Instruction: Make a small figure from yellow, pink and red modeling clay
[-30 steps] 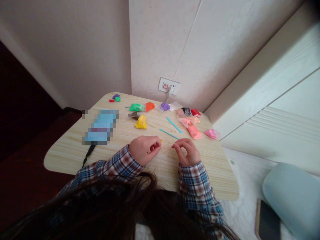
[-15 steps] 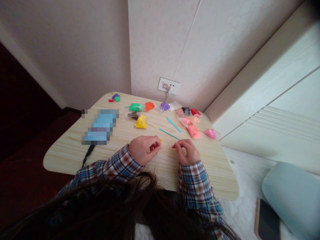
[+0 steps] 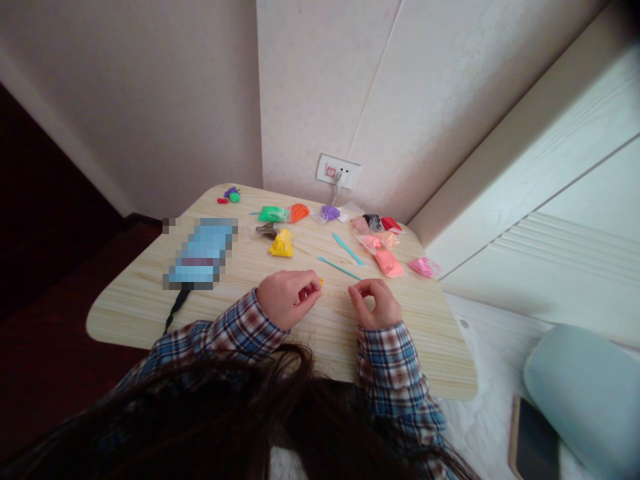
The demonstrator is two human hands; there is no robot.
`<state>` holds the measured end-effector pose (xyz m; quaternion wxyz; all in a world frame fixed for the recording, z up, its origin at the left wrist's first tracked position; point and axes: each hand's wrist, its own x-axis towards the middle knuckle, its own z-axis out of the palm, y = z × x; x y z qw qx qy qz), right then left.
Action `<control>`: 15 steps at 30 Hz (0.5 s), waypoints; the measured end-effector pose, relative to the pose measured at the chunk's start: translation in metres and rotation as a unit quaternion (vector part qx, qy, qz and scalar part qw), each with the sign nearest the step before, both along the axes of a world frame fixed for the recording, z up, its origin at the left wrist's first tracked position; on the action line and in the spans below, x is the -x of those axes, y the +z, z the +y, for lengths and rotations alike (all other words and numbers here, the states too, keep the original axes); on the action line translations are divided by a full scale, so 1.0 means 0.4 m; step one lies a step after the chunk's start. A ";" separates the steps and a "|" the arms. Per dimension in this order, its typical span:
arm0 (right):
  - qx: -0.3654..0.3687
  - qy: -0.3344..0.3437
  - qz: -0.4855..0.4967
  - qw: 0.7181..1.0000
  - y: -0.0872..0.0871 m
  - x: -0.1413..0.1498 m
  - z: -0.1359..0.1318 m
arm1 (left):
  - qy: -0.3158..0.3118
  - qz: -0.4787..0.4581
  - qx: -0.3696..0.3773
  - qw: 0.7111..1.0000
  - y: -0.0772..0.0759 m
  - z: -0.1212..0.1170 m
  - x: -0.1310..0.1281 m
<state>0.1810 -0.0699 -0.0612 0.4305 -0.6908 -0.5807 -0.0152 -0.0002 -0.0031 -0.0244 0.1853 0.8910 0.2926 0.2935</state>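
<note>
My left hand is closed in a pinch above the table, and a tiny yellow piece of clay peeks out at its fingertips. To its right, my right hand pinches thumb and forefinger together; whatever lies between them is too small to make out. Small yellowish crumbs lie on the tabletop between both hands. Just beyond the right hand is a thin blue modelling tool, with a flat blue clay knife farther back. A bag of yellow clay sits beyond the left hand.
Bags of green, orange, purple, coral and pink clay lie on the wooden table. A blurred-out phone-like device is at left. Small shaped clay pieces rest at the back left corner.
My right hand has shifted slightly to the right, and its fingertips have drawn a little farther from the left hand. The left hand has barely moved.
</note>
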 end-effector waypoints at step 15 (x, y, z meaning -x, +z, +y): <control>0.010 0.043 -0.016 0.999 -0.023 -0.006 0.002 | -0.005 -0.008 0.004 1.000 -0.001 0.002 0.002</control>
